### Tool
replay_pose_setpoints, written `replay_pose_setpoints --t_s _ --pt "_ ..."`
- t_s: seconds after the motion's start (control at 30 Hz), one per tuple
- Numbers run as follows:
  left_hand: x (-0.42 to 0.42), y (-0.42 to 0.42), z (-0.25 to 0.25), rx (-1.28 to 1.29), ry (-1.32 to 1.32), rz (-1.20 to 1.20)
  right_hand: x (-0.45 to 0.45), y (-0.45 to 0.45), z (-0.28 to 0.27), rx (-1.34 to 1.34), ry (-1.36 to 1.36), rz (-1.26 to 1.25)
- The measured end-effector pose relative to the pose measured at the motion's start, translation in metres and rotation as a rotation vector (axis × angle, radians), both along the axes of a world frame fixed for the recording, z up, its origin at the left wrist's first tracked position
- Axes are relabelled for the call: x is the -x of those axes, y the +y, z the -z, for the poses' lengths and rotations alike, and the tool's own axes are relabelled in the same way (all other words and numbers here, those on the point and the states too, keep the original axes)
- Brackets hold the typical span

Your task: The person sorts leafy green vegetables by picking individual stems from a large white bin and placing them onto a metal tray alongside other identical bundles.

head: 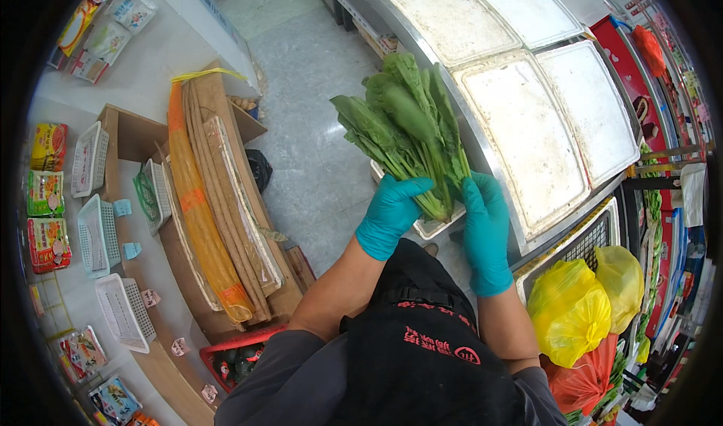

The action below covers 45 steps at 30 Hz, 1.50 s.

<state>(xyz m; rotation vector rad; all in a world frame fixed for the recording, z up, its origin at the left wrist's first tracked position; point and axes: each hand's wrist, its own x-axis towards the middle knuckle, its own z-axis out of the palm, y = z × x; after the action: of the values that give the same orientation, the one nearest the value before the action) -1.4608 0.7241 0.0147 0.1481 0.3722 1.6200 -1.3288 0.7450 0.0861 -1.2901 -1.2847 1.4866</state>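
Observation:
A bunch of leafy greens (pixel 395 127), probably spinach, is held up in front of my body with its leaves pointing away. My left hand (pixel 394 214), in a teal glove, grips the bunch low on its stems, thumb across them. On the other side my right hand (pixel 487 228), gloved alike, has its fingertips on a stalk (pixel 464 163) at the bunch's right edge. Part of a white plastic tray or basket (pixel 432 231) shows below the stem ends; the greens and my hands hide most of it.
A metal-edged counter with white trays (pixel 519 138) runs along the right. Yellow plastic bags (pixel 567 307) and a red bag (pixel 587 375) lie nearer me. Long roots, some in orange wrap (pixel 197 194), lie on the left shelf near white baskets (pixel 125 313). A red crate (pixel 212 364) stands below.

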Motion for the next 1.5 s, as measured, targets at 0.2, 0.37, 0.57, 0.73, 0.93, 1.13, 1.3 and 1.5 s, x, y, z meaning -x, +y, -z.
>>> replay_pose_setpoints --t_s 0.2,0.37,0.57,0.73,0.93,1.13,1.3,1.5 --pt "0.010 0.003 0.007 0.022 -0.070 -0.073 -0.010 0.002 -0.006 0.179 0.261 0.078" --pt "0.032 -0.005 0.018 -0.011 0.042 -0.124 -0.047 0.003 0.023 0.067 -0.069 0.137" --pt "0.032 -0.015 0.009 -0.062 0.108 -0.050 -0.072 0.007 0.077 -0.123 -0.276 -0.045" --pt "0.015 -0.021 0.004 -0.013 0.119 0.021 -0.016 -0.006 0.025 0.174 0.189 -0.209" --pt "0.010 -0.023 0.005 -0.018 0.096 0.107 -0.020 -0.009 0.018 0.243 0.226 -0.220" --pt "0.001 -0.020 -0.005 0.075 0.203 0.176 -0.021 -0.011 0.011 0.215 0.131 -0.236" --pt "-0.008 0.007 -0.019 -0.058 0.140 0.075 -0.040 0.001 0.041 0.261 0.322 -0.001" --pt "-0.009 0.038 0.007 0.087 0.524 0.034 -0.072 0.016 0.039 0.206 0.399 0.123"
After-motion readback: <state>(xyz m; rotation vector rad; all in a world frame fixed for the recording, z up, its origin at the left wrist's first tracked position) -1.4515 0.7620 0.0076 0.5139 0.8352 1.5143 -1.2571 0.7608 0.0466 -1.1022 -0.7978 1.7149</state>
